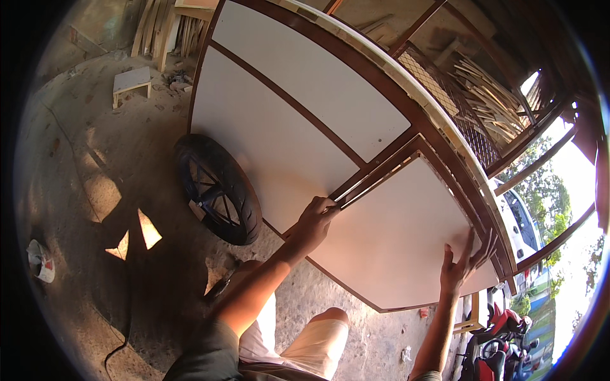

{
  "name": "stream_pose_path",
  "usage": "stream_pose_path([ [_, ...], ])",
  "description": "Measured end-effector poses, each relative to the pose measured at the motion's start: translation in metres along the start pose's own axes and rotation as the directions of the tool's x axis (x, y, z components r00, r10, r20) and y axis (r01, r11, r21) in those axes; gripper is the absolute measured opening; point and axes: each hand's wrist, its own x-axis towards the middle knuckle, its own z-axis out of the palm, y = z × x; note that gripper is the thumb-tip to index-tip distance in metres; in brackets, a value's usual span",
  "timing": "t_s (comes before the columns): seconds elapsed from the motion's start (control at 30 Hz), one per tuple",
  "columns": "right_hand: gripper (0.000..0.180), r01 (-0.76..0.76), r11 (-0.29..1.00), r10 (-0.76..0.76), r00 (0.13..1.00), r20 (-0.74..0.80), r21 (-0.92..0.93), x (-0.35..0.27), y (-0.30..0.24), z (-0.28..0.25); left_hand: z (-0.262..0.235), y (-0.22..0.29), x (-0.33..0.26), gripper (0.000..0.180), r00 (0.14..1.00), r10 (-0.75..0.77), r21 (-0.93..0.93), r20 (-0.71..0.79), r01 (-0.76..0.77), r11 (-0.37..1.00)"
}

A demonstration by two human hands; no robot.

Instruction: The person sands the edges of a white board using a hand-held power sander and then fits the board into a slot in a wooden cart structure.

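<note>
Smooth matt white panel (394, 235) in a dark wooden frame (406, 108); black rubber tyre (219, 190).

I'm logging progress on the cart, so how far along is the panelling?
Two white panels already sit within the brown frame. In hand: a third white panel, its upper edge gripped by the left hand with the right hand flat on it. Left: it looks unseated, a gap showing at its top edge.
</note>
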Motion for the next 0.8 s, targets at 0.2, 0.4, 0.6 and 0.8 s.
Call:
stream_pose_path([
  [0.2,0.069,0.006,0.998,0.001,0.995,-0.100,0.061,0.002,0.012,0.030,0.009,0.008,0.000,0.029,0.998,-0.001,-0.016,-0.060,0.000,1.000],
  [0.4,0.069,-0.011,0.996,0.023,0.992,-0.121,0.092,0.000,0.015,0.034,0.011,0.016,0.008,0.033,0.990,-0.028,0.019,-0.140,0.031,0.999],
  [0.6,0.069,-0.064,0.988,0.082,0.989,-0.124,0.142,-0.001,0.009,0.030,0.005,0.014,0.011,0.024,0.996,-0.036,0.233,-0.082,0.054,0.971],
  [0.8,0.072,-0.106,0.973,0.128,0.987,-0.098,0.206,-0.003,0.019,0.018,0.022,0.021,0.003,0.022,0.982,-0.181,0.255,-0.048,0.187,0.949],
])
